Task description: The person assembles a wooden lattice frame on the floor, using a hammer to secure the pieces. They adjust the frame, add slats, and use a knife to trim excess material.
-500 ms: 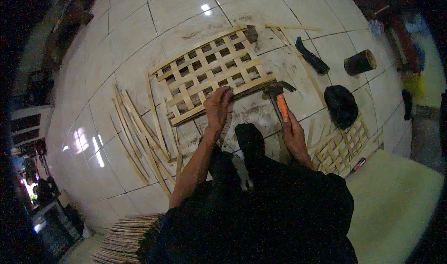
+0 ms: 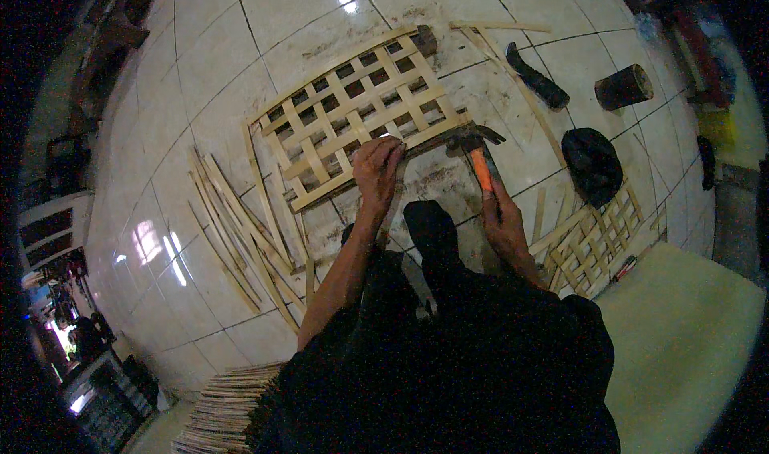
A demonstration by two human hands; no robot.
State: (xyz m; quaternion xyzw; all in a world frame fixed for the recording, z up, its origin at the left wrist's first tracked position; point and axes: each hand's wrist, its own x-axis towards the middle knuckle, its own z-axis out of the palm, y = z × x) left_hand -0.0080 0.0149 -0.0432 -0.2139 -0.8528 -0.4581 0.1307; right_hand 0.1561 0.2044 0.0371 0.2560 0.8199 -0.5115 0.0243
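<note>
A woven lattice panel of pale bamboo strips (image 2: 332, 125) lies in front of me on a dark, flat base. My left hand (image 2: 378, 165) is at the panel's near edge with its fingers pinched together; whatever sits between the fingertips is too small to make out. My right hand (image 2: 506, 221) grips a claw hammer (image 2: 481, 165) by its orange and dark handle. The hammer's head is beside the panel's near right corner, its claw toward the right.
Loose bamboo strips (image 2: 232, 221) lie to the left. On the right are a dark curved piece (image 2: 535, 77), a dark cylinder (image 2: 623, 88), a black bundle (image 2: 591, 165), and a second lattice (image 2: 593, 250). A stack of thin sticks (image 2: 224, 410) sits at lower left, a pale green surface (image 2: 681, 334) at lower right.
The view has shifted slightly, so the panel sits higher and further left in the picture. The hammer is still in my right hand, and my left hand stays pinched at the panel's edge.
</note>
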